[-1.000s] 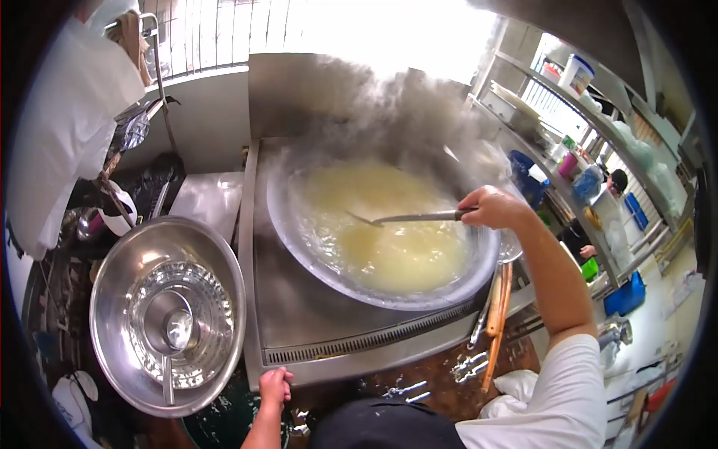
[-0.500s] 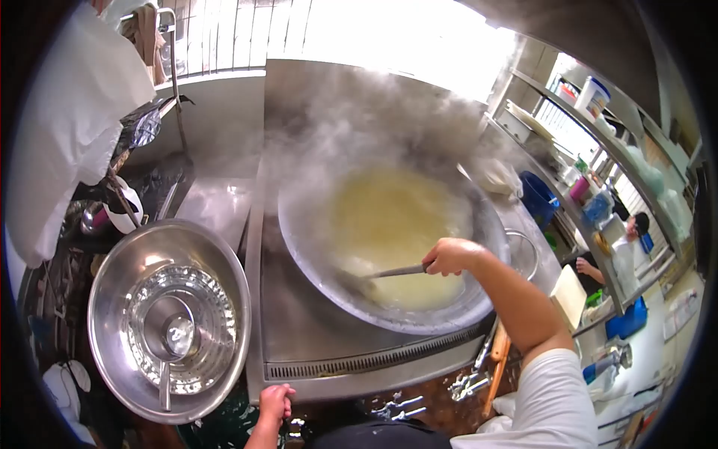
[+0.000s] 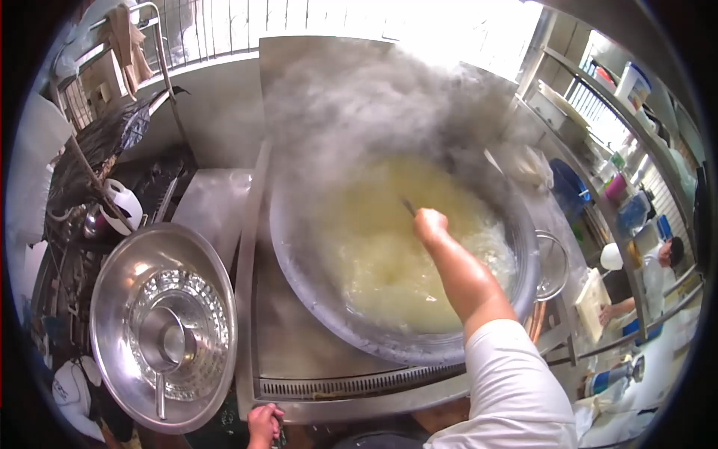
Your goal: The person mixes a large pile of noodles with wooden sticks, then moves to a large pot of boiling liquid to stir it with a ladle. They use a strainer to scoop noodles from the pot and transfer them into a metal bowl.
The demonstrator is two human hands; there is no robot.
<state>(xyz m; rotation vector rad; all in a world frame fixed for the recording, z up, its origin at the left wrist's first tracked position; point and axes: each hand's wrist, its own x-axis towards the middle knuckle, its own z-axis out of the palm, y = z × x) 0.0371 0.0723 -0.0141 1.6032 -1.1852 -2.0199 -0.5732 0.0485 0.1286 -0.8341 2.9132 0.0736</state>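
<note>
No lettering can be read; the label (image 3: 639,93) on the white bucket (image 3: 630,78) is too small.

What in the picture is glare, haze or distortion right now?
Head view: the window is blown out white; head view: steam veils the far rim of the pot, and the tool is lost beyond a short dark length by the right hand; head view: bright reflections speckle the metal basin, and the corners are black.
</note>
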